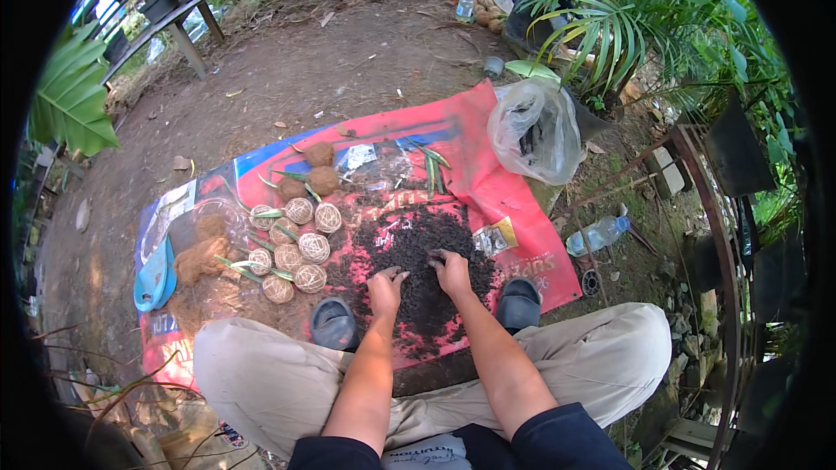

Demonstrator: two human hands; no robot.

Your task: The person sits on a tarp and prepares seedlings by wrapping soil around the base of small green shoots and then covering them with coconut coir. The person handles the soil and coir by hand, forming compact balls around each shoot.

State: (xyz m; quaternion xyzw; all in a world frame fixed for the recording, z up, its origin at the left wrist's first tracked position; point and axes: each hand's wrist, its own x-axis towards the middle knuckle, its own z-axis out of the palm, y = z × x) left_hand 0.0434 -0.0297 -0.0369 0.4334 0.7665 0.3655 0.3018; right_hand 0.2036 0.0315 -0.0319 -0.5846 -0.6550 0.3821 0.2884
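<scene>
My left hand (386, 284) and my right hand (450, 267) are over a spread of dark soil (424, 228) on a red plastic banner sheet (470, 124). The fingertips of each are close together, with soil on them; whether they pinch something small is not clear. Left of the soil lie several twine-wrapped balls (313, 248), some with long green leaves. Brown coconut-fibre balls (322, 180) rest just above them. A pile of loose coconut fibre (202, 260) lies further left. Cut green leaves (432, 173) lie above the soil.
A blue plastic dustpan-like piece (155, 274) is at the sheet's left edge. An open clear plastic bag (535, 130) with dark contents stands at its upper right corner. A plastic bottle (597, 235) and a rusty metal frame (712, 209) are at the right. Potted plants surround the ground.
</scene>
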